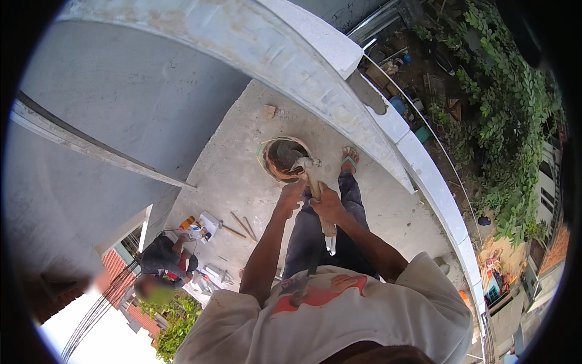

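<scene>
A claw hammer [313, 184] with a wooden handle is gripped in my right hand [328, 204], its metal head pointing away from me. Just left of the handle, my left hand [291, 198] is closed with curled fingers; what lies in them is hidden. Beyond my hands, a round bucket [262, 159] with grey, mortar-like stuff inside stands on the concrete floor [236, 151]. The hammer head overlaps the bucket's right rim in view; I cannot tell whether they touch. Below my right hand, a bright metal end shows by the handle's butt.
A long metal beam [291, 51] crosses overhead, and another bar [97, 145] runs along the grey wall at left. A low white parapet [424, 164] edges a drop at right. Wooden-handled tools [242, 225] lie at left, where another person [160, 258] crouches.
</scene>
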Motion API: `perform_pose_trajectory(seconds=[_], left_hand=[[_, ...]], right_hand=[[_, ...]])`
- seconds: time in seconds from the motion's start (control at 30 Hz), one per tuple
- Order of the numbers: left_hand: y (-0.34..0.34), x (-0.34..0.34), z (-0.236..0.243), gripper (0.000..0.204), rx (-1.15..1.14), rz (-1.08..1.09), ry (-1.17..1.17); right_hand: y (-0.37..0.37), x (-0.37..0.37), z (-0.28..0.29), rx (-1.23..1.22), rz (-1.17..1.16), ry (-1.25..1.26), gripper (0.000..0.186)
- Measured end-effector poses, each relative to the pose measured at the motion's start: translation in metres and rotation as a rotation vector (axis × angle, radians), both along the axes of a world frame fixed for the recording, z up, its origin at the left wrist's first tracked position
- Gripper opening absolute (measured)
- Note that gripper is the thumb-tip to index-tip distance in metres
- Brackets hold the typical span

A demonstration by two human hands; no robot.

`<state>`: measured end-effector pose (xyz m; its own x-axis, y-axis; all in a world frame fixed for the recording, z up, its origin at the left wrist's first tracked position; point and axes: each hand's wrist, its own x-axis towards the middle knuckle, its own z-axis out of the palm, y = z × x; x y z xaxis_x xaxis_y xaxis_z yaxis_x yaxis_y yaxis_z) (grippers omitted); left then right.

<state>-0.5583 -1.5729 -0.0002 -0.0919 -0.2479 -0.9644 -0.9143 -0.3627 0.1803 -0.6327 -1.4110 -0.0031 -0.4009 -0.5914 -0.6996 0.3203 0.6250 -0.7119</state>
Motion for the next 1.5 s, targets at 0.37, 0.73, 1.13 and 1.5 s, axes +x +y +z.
perform_pose_trajectory(seconds=[0.37,0.73,1.13,1.5], left_hand=[[0.064,0.245,-0.086,0.044,0.063,0.664,0.116],[0.118,0.322,-0.146,0.037,-0.496,-0.032,0.285],[0.108,0.314,-0.153,0.049,-0.386,-0.013,-0.129],[0.130,0.304,-0.169,0.055,-0.465,-0.082,-0.161]], right_hand=[[-0.045,0.046,-0.129,0.064,0.631,0.197,0.053],[-0.140,0.089,-0.386,0.679,0.928,0.645,0.067],[-0.103,0.082,-0.334,0.657,1.061,0.474,0.042],[0.041,0.077,-0.215,0.156,-0.228,-0.461,0.040]])
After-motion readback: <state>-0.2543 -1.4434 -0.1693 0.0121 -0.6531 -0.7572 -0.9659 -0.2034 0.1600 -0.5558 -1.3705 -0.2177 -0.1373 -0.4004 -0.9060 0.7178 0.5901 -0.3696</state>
